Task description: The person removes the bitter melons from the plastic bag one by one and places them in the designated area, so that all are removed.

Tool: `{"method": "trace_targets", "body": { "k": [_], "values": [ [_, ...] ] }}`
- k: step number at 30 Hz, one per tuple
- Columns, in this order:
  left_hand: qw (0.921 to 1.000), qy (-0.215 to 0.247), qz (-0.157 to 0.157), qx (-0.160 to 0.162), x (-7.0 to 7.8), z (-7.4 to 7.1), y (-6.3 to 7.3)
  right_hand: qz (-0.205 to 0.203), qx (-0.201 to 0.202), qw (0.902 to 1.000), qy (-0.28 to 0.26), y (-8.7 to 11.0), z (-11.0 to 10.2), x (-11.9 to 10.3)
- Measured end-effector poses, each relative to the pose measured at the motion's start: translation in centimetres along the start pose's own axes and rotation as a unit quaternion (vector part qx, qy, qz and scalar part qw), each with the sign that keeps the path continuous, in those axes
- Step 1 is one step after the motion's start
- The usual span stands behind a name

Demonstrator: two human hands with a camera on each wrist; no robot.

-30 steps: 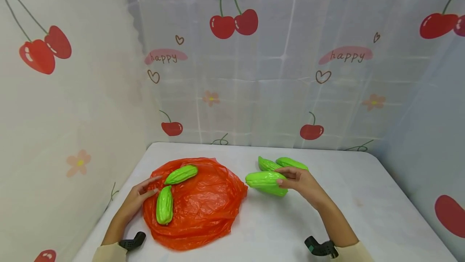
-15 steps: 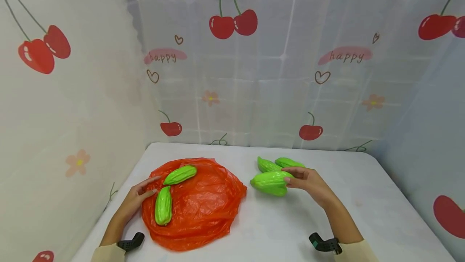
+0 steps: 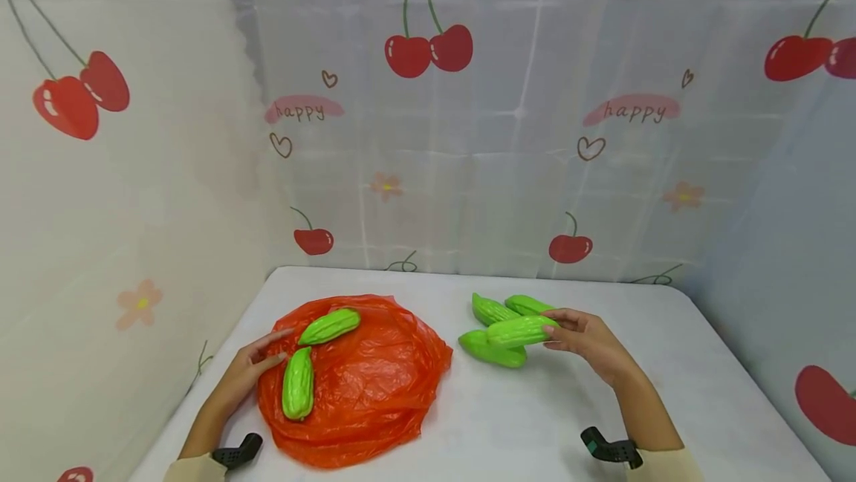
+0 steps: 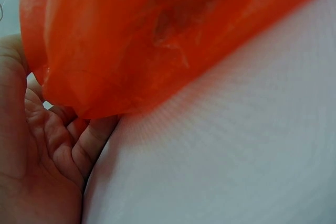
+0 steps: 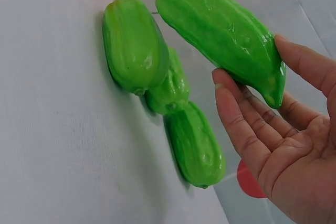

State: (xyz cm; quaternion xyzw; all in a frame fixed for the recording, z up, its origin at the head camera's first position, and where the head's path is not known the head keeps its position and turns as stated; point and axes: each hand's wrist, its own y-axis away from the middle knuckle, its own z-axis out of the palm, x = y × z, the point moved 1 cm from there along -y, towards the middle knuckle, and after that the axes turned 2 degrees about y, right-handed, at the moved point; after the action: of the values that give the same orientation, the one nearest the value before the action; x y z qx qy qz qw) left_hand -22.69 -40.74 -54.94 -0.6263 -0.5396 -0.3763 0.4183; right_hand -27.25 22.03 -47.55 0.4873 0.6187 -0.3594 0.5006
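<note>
My right hand point(image 3: 588, 337) pinches a ribbed green bitter gourd point(image 3: 516, 331) by its tapered end, thumb on one side and fingers on the other. The right wrist view shows this gourd raised off the white surface. Just below it in the head view lies another bitter gourd point(image 3: 488, 350), with two more, one point(image 3: 491, 309) and a second point(image 3: 524, 304), close behind. At the left, my left hand point(image 3: 246, 365) holds the edge of a crumpled red plastic bag point(image 4: 121, 40) between thumb and fingers. Two bitter gourds lie on the bag, one slanted point(image 3: 330, 326) and one lengthwise point(image 3: 298, 384).
A white-covered table point(image 3: 508, 422) bears everything. Behind it and along both sides hang pale curtains point(image 3: 455, 192) printed with cherries. Black straps with small devices sit on both wrists, one point(image 3: 611, 448) at the right cuff.
My right hand has drawn right with the held gourd, baring more of the gourd beneath it. The left hand keeps its place at the bag's edge. The head view has tilted up slightly.
</note>
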Motion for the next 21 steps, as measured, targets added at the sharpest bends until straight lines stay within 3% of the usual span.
{"method": "trace_targets", "body": {
  "k": [21],
  "values": [
    [0.9999, 0.011, 0.002, -0.005, 0.4, -0.1, 0.1, 0.04, 0.024, 0.9983, -0.034, 0.3, -3.2, 1.9]
  ]
}}
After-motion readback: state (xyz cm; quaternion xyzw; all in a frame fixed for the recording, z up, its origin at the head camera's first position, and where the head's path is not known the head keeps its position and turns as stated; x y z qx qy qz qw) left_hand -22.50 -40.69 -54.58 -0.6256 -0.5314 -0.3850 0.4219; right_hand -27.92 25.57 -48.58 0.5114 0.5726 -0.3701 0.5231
